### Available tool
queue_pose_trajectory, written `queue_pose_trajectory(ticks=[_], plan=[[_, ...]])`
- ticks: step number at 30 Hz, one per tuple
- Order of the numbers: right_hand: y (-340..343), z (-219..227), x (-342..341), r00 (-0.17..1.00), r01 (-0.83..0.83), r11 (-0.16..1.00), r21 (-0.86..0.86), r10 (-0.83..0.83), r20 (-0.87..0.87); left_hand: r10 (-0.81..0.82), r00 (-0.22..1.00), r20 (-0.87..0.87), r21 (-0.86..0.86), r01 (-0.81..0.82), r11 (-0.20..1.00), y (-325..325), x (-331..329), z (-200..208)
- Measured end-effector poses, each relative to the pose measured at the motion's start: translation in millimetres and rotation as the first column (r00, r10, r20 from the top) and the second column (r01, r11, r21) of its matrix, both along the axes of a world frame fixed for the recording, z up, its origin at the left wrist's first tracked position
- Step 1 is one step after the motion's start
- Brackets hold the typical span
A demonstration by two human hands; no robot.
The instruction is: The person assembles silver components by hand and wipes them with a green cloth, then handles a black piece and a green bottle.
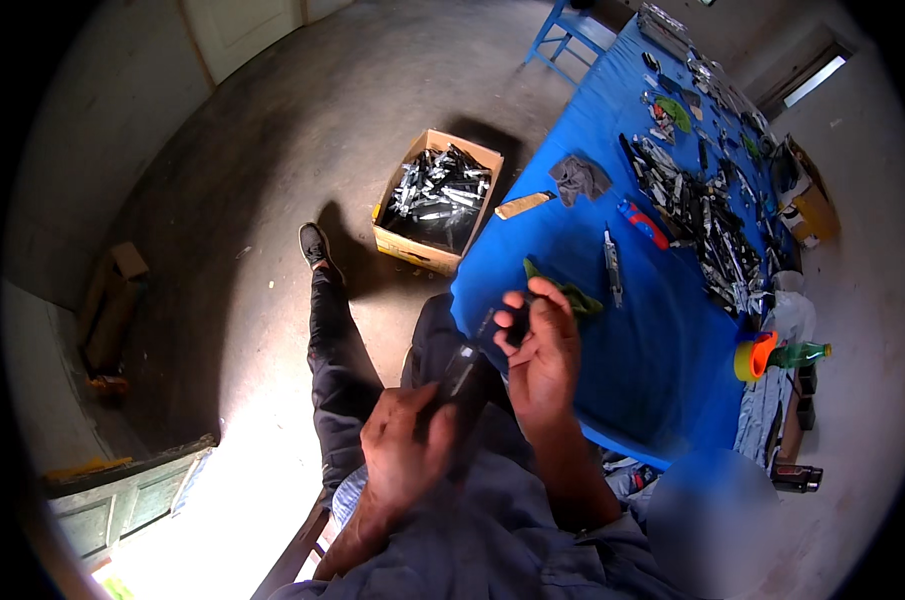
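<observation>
Two-handed handling of a dark tool (457, 378).
The left hand (404, 440) wraps its grip around the tool; just beyond, the right hand (542, 355) pinches a small dark piece (518, 323), and blur hides whether the two join. The step appears to be fitting or parting them; the next move likely calls for a firm left grip and careful right fingertips. The blue-covered surface (662, 385) extends rightward of both grips.

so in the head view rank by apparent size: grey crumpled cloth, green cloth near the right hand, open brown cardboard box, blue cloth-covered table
1. Blue cloth-covered table
2. Open brown cardboard box
3. Grey crumpled cloth, green cloth: too alike to rank; right hand partly hides green.
</observation>
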State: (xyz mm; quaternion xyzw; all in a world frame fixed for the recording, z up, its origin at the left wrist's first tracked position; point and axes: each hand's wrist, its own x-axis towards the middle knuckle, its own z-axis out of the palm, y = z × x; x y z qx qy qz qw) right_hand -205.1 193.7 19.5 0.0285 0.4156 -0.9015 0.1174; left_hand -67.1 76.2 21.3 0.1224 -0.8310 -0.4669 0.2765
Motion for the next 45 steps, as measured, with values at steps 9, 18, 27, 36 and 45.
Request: queue_pose_trajectory(ticks=[9, 18, 27, 36, 45], plan=[[10, 15, 24, 0.851, 0.112, 0.723, 0.681, 0.284, -0.442, 0.07, 0.995, -0.077, -0.164, -0.082, 0.983, -5, -4, -3], [6, 4, 23, 0.723, 0.289, 0.697, 0.656, 0.29, -0.627, 0.061, 0.993, -0.097, -0.171, -0.077, 0.982, -3, -4, -6], [5, 6, 23, 0.675, 0.358, 0.65, 0.67, 0.316, -0.667, 0.042, 0.994, -0.106, -0.166, -0.06, 0.984, 0, -4, -9], [4, 7, 19, 0.633, 0.413, 0.574, 0.707, 0.378, -0.676, 0.048, 0.993, -0.109, -0.163, -0.065, 0.984, 1, -5, -9], [1, 0, 25, 0.928, -0.096, 0.705, 0.703, 0.319, -0.193, 0.065, 0.991, -0.114, -0.264, -0.093, 0.96, 1, -3, -17]])
